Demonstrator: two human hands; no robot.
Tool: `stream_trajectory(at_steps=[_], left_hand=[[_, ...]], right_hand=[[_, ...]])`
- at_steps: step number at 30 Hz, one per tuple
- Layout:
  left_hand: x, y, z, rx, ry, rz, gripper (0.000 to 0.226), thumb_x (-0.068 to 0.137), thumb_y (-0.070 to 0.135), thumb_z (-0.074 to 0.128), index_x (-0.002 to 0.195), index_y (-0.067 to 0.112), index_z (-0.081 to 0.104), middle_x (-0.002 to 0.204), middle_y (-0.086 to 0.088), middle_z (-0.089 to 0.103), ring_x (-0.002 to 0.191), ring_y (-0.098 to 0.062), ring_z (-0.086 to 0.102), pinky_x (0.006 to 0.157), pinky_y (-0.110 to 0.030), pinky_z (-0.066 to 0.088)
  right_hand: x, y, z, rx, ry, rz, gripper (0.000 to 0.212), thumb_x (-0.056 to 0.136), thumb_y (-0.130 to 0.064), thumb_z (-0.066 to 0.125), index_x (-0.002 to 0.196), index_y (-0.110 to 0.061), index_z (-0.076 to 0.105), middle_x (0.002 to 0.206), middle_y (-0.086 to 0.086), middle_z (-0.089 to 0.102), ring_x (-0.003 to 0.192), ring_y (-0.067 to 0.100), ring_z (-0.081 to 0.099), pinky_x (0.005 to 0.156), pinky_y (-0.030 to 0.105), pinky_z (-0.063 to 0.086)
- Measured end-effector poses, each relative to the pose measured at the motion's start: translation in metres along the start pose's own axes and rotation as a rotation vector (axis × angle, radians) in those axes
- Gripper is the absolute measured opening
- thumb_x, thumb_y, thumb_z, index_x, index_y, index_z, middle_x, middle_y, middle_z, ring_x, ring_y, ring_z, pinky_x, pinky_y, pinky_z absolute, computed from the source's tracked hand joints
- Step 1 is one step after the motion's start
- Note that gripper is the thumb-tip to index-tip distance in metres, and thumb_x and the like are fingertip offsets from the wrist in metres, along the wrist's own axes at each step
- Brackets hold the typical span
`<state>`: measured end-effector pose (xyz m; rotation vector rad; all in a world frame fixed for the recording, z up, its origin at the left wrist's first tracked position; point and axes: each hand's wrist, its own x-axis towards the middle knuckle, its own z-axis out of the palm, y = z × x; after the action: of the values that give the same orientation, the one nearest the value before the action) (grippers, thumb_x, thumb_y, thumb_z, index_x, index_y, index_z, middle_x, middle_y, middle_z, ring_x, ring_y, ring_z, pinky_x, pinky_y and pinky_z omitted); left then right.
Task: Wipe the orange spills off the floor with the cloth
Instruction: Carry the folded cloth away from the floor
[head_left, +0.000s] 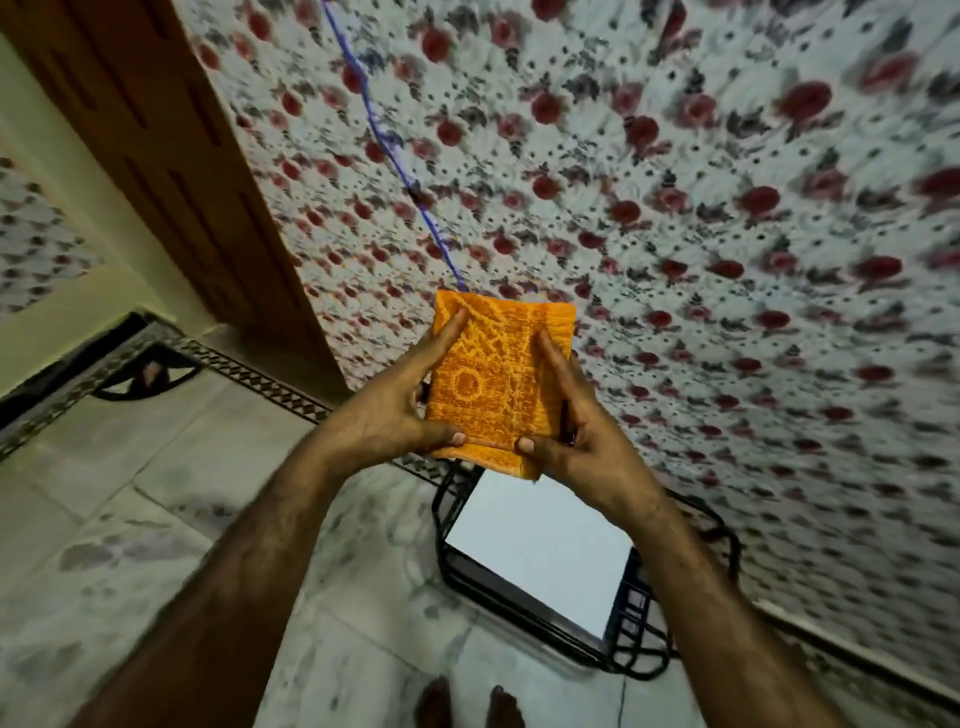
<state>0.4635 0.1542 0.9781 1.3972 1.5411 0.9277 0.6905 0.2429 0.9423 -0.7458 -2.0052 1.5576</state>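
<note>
A folded orange cloth (496, 382) with a woven pattern is held up in front of me, well above the floor. My left hand (387, 410) grips its left edge, thumb on the lower front and fingers along the side. My right hand (574, 431) grips its right edge the same way. Both arms reach forward from the bottom of the view. The white marble floor (156, 519) lies below; no orange spill shows on the visible part of it.
A flowered curtain (675, 208) hangs ahead, with a blue string (395, 156) across it. A black wire stand (649, 660) with a white top (540, 551) sits on the floor under my hands. A brown wooden door (171, 171) stands at left. My bare feet (467, 706) show at bottom.
</note>
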Motion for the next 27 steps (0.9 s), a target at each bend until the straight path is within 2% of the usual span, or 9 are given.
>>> stream_trajectory(at_steps=[4,7,10,13,14,17,21,24,27], left_hand=[[0.038,-0.019,0.024,0.061,-0.111,-0.034,0.116,0.082,-0.001,0.078,0.155,0.055,0.009,0.163,0.021,0.014,0.140,-0.017,0.041,0.096,-0.041,0.057],[0.069,-0.047,0.047,0.126,-0.208,-0.050,0.117,0.082,0.003,0.079,0.155,0.055,0.004,0.165,0.019,0.008,0.142,-0.017,0.037,0.101,-0.040,0.054],[0.089,-0.081,0.069,0.175,-0.259,-0.072,0.119,0.082,0.002,0.078,0.155,0.053,-0.002,0.166,0.014,0.007,0.143,-0.017,0.033,0.105,-0.040,0.051],[0.106,-0.120,0.094,0.180,-0.319,-0.112,0.121,0.083,0.001,0.077,0.153,0.054,-0.006,0.161,0.017,0.008,0.141,-0.016,0.033,0.104,-0.037,0.051],[0.110,-0.133,0.101,0.172,-0.335,-0.124,0.122,0.083,0.000,0.077,0.153,0.054,-0.007,0.161,0.017,0.009,0.141,-0.017,0.033,0.104,-0.039,0.052],[0.124,-0.183,0.125,0.177,-0.358,-0.154,0.123,0.082,0.002,0.078,0.153,0.055,-0.007,0.168,0.009,0.007,0.144,-0.022,0.035,0.103,-0.043,0.053],[0.136,-0.248,0.147,0.161,-0.359,-0.185,0.121,0.082,0.006,0.078,0.152,0.058,-0.005,0.160,0.013,0.017,0.133,-0.022,0.048,0.091,-0.038,0.059],[0.145,-0.291,0.162,0.127,-0.347,-0.209,0.106,0.082,0.025,0.072,0.150,0.057,-0.002,0.154,0.015,0.020,0.133,-0.017,0.044,0.100,-0.035,0.053],[0.156,-0.332,0.172,0.135,-0.342,-0.266,0.096,0.087,0.022,0.066,0.151,0.056,0.003,0.160,0.009,0.021,0.135,-0.019,0.042,0.105,-0.036,0.046]], right_hand=[[-0.009,0.044,-0.010,-0.028,0.123,0.067,0.101,0.093,-0.005,0.070,0.154,-0.060,0.011,0.169,-0.017,0.001,0.156,0.015,0.012,0.114,0.057,0.041],[-0.016,0.084,-0.015,-0.045,0.197,0.134,0.103,0.091,-0.006,0.071,0.154,-0.060,0.010,0.169,-0.017,0.000,0.156,0.014,0.014,0.116,0.056,0.040],[-0.022,0.124,-0.011,-0.055,0.241,0.186,0.105,0.091,-0.005,0.072,0.154,-0.060,0.009,0.168,-0.020,0.000,0.155,0.010,0.014,0.117,0.048,0.041],[-0.028,0.171,-0.005,-0.044,0.266,0.258,0.105,0.092,-0.003,0.071,0.155,-0.058,0.008,0.168,-0.019,-0.003,0.151,0.007,0.017,0.108,0.029,0.048],[-0.030,0.185,-0.002,-0.048,0.267,0.277,0.104,0.092,-0.002,0.070,0.156,-0.056,0.008,0.169,-0.017,-0.004,0.151,0.006,0.018,0.107,0.027,0.049],[-0.031,0.238,0.006,-0.053,0.276,0.326,0.106,0.091,-0.001,0.071,0.155,-0.058,0.008,0.170,-0.016,-0.003,0.154,0.011,0.015,0.112,0.040,0.047],[-0.025,0.299,0.019,-0.035,0.267,0.380,0.109,0.089,0.002,0.071,0.154,-0.059,0.009,0.169,-0.016,0.001,0.155,0.014,0.017,0.106,0.029,0.051],[-0.019,0.343,0.029,-0.045,0.242,0.417,0.109,0.088,0.004,0.071,0.155,-0.055,0.008,0.169,-0.016,0.002,0.155,0.015,0.016,0.110,0.033,0.047],[-0.014,0.385,0.043,-0.052,0.232,0.463,0.109,0.087,0.001,0.072,0.157,-0.052,0.006,0.170,-0.014,-0.001,0.155,0.016,0.015,0.116,0.043,0.042]])
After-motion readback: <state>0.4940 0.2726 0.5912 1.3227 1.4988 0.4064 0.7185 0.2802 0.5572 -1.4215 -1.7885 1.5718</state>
